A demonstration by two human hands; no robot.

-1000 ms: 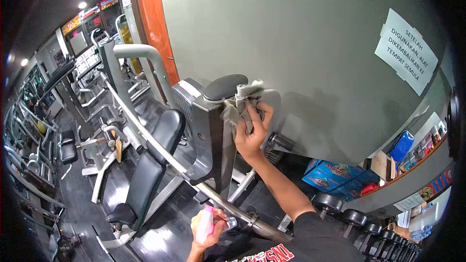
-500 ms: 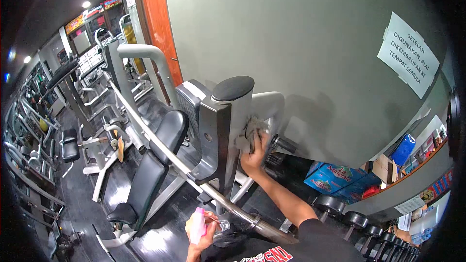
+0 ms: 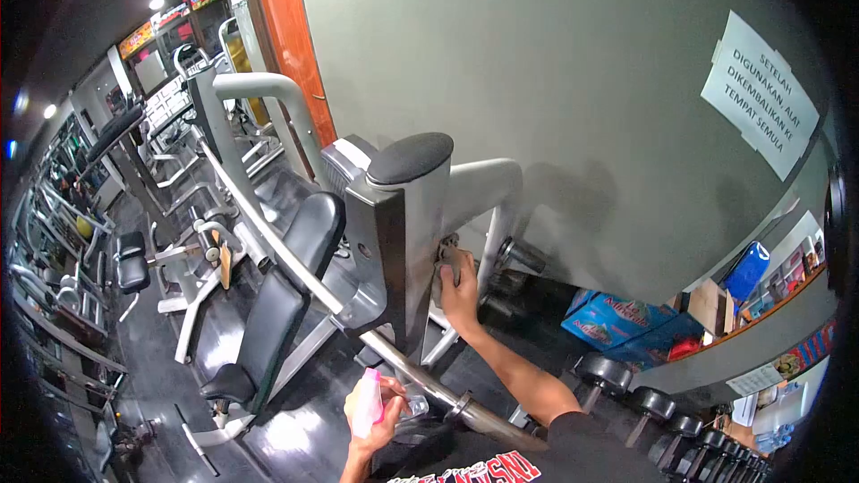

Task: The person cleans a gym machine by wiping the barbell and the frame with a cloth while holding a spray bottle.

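Note:
My right hand (image 3: 462, 297) presses a bunched grey cloth (image 3: 443, 275) against the side of the grey upright post (image 3: 420, 228) of a weight machine. Much of the cloth is hidden behind my fingers. Low in front of my body, my left hand (image 3: 379, 425) is wrapped round a spray bottle (image 3: 367, 401) with a pink top; its clear part shows to the right of my fingers. The post carries a round black cap (image 3: 410, 158). A long silver bar (image 3: 304, 277) crosses just in front of the post and passes above my left hand.
A black padded bench (image 3: 277, 331) stands left of the post. Dumbbells (image 3: 653, 404) line the floor at lower right, near blue boxes (image 3: 617, 326). A grey wall (image 3: 537, 80) with a paper sign (image 3: 761, 94) rises behind. More gym machines fill the left side.
My right hand and the cloth have moved down a little along the post's side. The view has shifted slightly. My left hand keeps hold of the spray bottle.

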